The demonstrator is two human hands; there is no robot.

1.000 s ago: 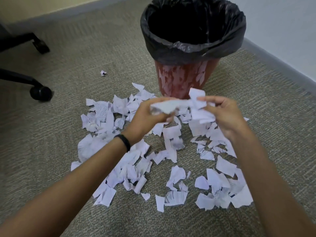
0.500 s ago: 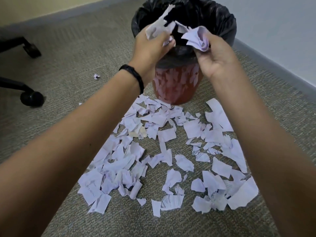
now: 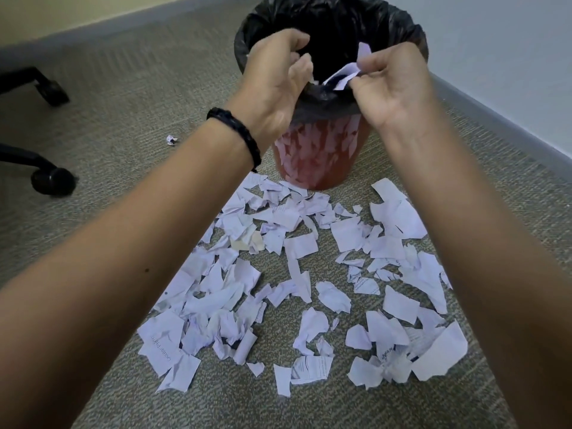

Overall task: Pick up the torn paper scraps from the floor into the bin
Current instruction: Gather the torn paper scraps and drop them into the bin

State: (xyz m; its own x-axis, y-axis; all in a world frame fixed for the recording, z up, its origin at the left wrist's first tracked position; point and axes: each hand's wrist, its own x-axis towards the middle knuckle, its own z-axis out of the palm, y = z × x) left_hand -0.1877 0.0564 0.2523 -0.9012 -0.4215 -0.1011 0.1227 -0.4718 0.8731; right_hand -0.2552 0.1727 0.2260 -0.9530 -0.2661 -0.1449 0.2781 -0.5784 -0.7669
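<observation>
1. One view only, from the head. Both hands hang over the mouth of the bin (image 3: 322, 156). The right hand (image 3: 393, 85) pinches a white scrap (image 3: 343, 77) between thumb and fingertips, just above the near rim. The left hand (image 3: 275, 85) has its fingers loosely curled, and I cannot tell whether any paper is left in its grip.
2. Most of the torn paper scraps (image 3: 297, 274) lie spread on the carpet floor (image 3: 123, 119) in front of the bin, reaching to its foot.
3. Risk: the pinched scrap sits close to the near rim (not deep inside), so on release it could catch on the black liner (image 3: 402, 35) and slide down outside. Light paper also drifts as it falls.
4. Risk: a wrist knocking the rim could tip the bin or drag the liner down.
5. Room: a wall and skirting (image 3: 510, 125) close off the right side just behind the bin. On the left the carpet is open, with chair castors (image 3: 52, 181) well apart from the pile. A lone scrap (image 3: 171, 139) lies off to the left.
</observation>
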